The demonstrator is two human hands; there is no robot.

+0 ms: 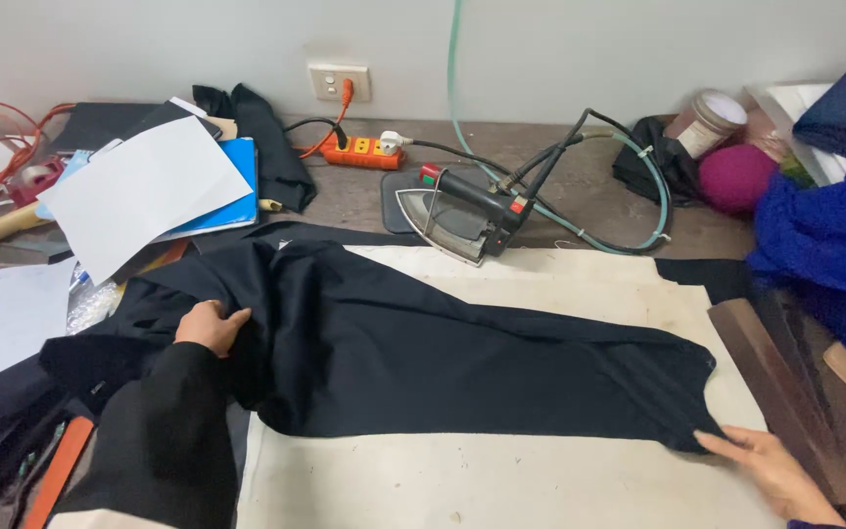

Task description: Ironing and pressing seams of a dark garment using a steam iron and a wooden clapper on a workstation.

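— On the pale pad (501, 480), what's spread out?

— Black cloth (423, 362), a long piece tapering to the right, flat across the pad's middle and bunched at the left end.

— And the hands?

— Left hand (210, 326) lies on the bunched end, fingers curled into a fold, holding it. Right hand (774, 472) is flat and open at the near right, fingertips touching the narrow tip.

— How would it handle?

— Soft and limp, I'd judge, light, matte, woven-looking; it would sag if lifted in the middle. Edges and both ends look the best places to hold.

— What's behind?

— Iron (462, 217), dark with a shiny sole, tipped on a mat at the far edge, hose and cord trailing. Papers (139, 186) far left, blue fabric (829, 235) right.
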